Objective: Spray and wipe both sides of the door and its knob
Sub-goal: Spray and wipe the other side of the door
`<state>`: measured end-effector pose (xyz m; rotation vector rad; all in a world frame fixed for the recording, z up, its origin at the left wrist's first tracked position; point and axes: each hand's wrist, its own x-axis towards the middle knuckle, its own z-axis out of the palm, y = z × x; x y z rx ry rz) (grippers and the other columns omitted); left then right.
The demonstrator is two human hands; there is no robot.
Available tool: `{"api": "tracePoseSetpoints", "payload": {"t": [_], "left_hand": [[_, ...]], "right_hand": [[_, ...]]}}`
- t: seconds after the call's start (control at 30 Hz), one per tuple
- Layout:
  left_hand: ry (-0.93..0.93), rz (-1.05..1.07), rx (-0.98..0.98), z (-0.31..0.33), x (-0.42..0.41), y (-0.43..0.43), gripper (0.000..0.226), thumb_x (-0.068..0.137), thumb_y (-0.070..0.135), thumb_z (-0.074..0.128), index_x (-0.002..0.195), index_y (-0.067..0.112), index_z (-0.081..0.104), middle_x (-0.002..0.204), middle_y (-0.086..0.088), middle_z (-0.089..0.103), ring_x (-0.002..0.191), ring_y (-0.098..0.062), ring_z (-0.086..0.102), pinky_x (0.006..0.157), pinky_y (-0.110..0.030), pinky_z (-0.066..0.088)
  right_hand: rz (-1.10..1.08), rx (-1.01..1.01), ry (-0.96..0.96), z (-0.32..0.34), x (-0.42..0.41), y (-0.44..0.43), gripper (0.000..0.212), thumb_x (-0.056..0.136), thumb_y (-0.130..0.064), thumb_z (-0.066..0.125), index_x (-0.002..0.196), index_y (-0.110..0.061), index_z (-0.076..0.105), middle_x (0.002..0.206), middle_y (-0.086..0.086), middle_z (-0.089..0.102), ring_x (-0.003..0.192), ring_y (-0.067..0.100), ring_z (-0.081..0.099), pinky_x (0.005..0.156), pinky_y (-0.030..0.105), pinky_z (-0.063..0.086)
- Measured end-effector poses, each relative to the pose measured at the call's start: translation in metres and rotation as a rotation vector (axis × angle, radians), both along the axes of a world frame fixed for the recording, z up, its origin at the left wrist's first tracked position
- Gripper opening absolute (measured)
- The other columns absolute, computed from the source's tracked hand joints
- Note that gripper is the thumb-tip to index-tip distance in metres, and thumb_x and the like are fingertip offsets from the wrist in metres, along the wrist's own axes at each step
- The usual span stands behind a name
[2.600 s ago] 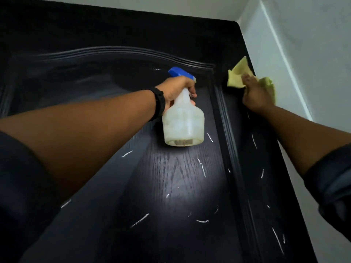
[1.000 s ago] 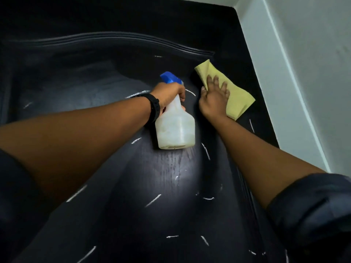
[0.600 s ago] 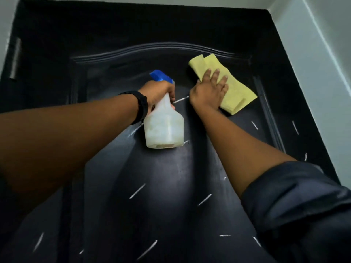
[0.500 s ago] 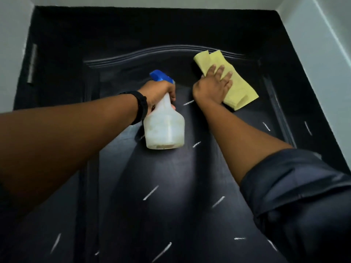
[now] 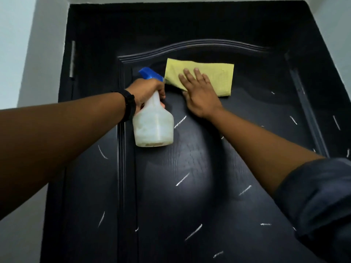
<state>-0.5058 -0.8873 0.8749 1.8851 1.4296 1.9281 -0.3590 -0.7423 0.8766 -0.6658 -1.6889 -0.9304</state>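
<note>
A: Door (image 5: pixel 190 186) fills the view, black, long axis running bottom to top of frame. Arched moulding (image 5: pixel 190 45) near the top. Where does the cloth sit?
B: Cloth (image 5: pixel 218 76), yellow, folded to a rectangle, flat on the panel just under the arch. Its long axis runs left to right, across the door's.
A: Hands?
B: Right hand (image 5: pixel 199 93) lies flat on the cloth's left half, fingers straight and spread, pointing up the door. The heel of the palm is off the cloth, on bare door. Left hand (image 5: pixel 148 92) is wrapped round the neck of the bottle (image 5: pixel 153 128).
A: Bottle's heading?
B: Upright, base down, in front of the panel; contact can't be told. Blue head (image 5: pixel 150 74) slants up to the left, its right end just beside the cloth's left edge.
A: Else?
B: Black band (image 5: pixel 130 106) on the left wrist. Short white streaks (image 5: pixel 182 181) scattered over the panel. Hinge (image 5: pixel 72 59) on the door's left edge, pale wall (image 5: pixel 38 54) beside it.
</note>
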Motion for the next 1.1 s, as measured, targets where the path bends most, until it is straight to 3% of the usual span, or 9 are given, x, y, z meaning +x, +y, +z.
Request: {"api": "tracePoseSetpoints", "payload": {"t": [0.1, 0.17, 0.37, 0.47, 0.63, 0.8, 0.87, 1.03, 1.1], "left_hand": [[-0.006, -0.033, -0.032, -0.013, 0.000, -0.006, 0.007, 0.081, 0.004, 0.059, 0.088, 0.001, 0.060, 0.061, -0.015, 0.059, 0.039, -0.020, 0.060, 0.045, -0.022, 0.051], [-0.018, -0.072, -0.040, -0.021, 0.003, -0.009, 0.007, 0.081, 0.003, 0.058, 0.088, 0.003, 0.059, 0.061, -0.014, 0.058, 0.041, -0.020, 0.060, 0.048, -0.023, 0.052], [-0.044, -0.116, -0.089, -0.039, -0.012, -0.026, 0.017, 0.080, 0.004, 0.059, 0.097, 0.002, 0.057, 0.061, -0.015, 0.057, 0.042, -0.023, 0.060, 0.053, -0.026, 0.053], [-0.027, -0.122, -0.083, -0.046, -0.019, -0.029, 0.030, 0.080, 0.003, 0.060, 0.111, 0.003, 0.058, 0.063, -0.014, 0.056, 0.044, -0.024, 0.061, 0.062, -0.031, 0.052], [0.003, -0.133, -0.075, -0.048, -0.020, -0.030, 0.037, 0.078, 0.003, 0.060, 0.114, 0.003, 0.063, 0.056, -0.010, 0.058, 0.047, -0.025, 0.062, 0.066, -0.035, 0.052], [0.046, -0.124, -0.103, -0.053, -0.009, -0.028, 0.003, 0.079, 0.003, 0.058, 0.080, 0.005, 0.060, 0.056, -0.011, 0.058, 0.041, -0.022, 0.060, 0.052, -0.023, 0.049], [0.066, -0.112, -0.126, -0.055, -0.007, -0.024, 0.008, 0.081, 0.006, 0.058, 0.073, 0.006, 0.060, 0.056, -0.012, 0.061, 0.040, -0.020, 0.059, 0.048, -0.020, 0.048], [0.049, -0.163, -0.138, -0.057, 0.008, -0.006, 0.014, 0.079, 0.007, 0.060, 0.092, 0.003, 0.062, 0.060, -0.015, 0.062, 0.042, -0.021, 0.060, 0.048, -0.022, 0.050], [0.060, -0.176, -0.144, -0.060, 0.015, 0.000, 0.010, 0.080, 0.006, 0.059, 0.089, 0.002, 0.061, 0.057, -0.012, 0.060, 0.042, -0.020, 0.060, 0.047, -0.022, 0.050]], "right_hand": [[0.003, 0.021, -0.134, -0.027, 0.034, 0.011, 0.059, 0.100, -0.031, 0.034, 0.156, -0.019, 0.021, 0.164, 0.004, 0.014, 0.151, 0.029, 0.005, 0.122, 0.043, 0.003], [-0.001, -0.009, -0.100, -0.035, 0.062, 0.023, 0.061, 0.097, -0.032, 0.032, 0.155, -0.019, 0.023, 0.163, 0.004, 0.016, 0.151, 0.030, 0.008, 0.122, 0.044, 0.006], [-0.009, -0.171, 0.492, -0.049, 0.075, 0.031, 0.057, 0.099, -0.028, 0.035, 0.154, -0.014, 0.026, 0.162, 0.010, 0.019, 0.149, 0.038, 0.010, 0.120, 0.049, 0.008], [-0.004, -0.278, 0.635, -0.050, 0.054, 0.023, 0.059, 0.101, -0.029, 0.035, 0.156, -0.014, 0.018, 0.164, 0.010, 0.010, 0.150, 0.038, 0.002, 0.120, 0.050, 0.003], [-0.031, -0.306, 0.544, -0.055, 0.062, 0.021, 0.060, 0.103, -0.032, 0.032, 0.157, -0.015, 0.012, 0.164, 0.012, 0.005, 0.150, 0.039, -0.002, 0.120, 0.052, 0.003], [-0.048, -0.318, 0.526, -0.056, 0.063, 0.020, 0.060, 0.103, -0.033, 0.032, 0.157, -0.016, 0.010, 0.164, 0.011, 0.003, 0.150, 0.038, -0.003, 0.121, 0.051, 0.003], [-0.057, -0.317, 0.529, -0.057, 0.057, 0.017, 0.061, 0.103, -0.032, 0.032, 0.157, -0.016, 0.009, 0.164, 0.012, 0.003, 0.150, 0.038, -0.003, 0.121, 0.051, 0.003], [-0.115, -0.307, 0.511, -0.069, 0.050, 0.013, 0.060, 0.103, -0.034, 0.031, 0.157, -0.017, 0.011, 0.164, 0.010, 0.006, 0.150, 0.038, 0.003, 0.121, 0.051, 0.008], [-0.173, -0.268, 0.469, -0.072, 0.058, 0.013, 0.059, 0.102, -0.038, 0.031, 0.156, -0.018, 0.017, 0.163, 0.010, 0.014, 0.148, 0.038, 0.013, 0.118, 0.050, 0.016]]}}
